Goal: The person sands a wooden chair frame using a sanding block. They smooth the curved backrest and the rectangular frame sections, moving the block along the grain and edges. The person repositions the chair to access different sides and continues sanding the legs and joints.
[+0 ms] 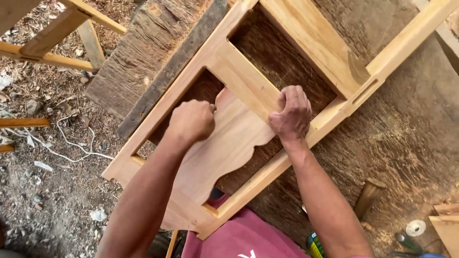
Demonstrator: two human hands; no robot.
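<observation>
Two hands: both press down on one pale wooden frame [306,43] that lies across a rough, dark worktop [397,138].
Left hand [192,120]: fist closed, fingers curled in tight; it bears on the scalloped panel [224,148] near that panel's upper edge. No tool shows in the fist.
Right hand [290,112]: fingers [292,95] bent and hooked over the cross rail [248,83], knuckles up, gripping the rail where the panel meets it.
Scalloped panel: flat board with wavy cut edges, lying inside the frame between its two long side rails, its top touching the cross rail.
Frame: set aslant on the worktop, near end overhanging toward the person's red shirt [239,236].
Step in hand: judged from the posture, the panel is being seated against the cross rail, one hand driving, the other steadying.
Next move calls for: judged likewise, even pressure along the joint and a check that the panel edges sit within both side rails without tilt.
Containers: none clearly in view; a small striped, tube-like object [314,244] lies by the right forearm, contents not visible.
Surroundings: wood shavings on the ground [52,191], a white cord [71,142], another wooden frame [52,36] at upper left, a wooden handle [367,196] leaning at lower right.
</observation>
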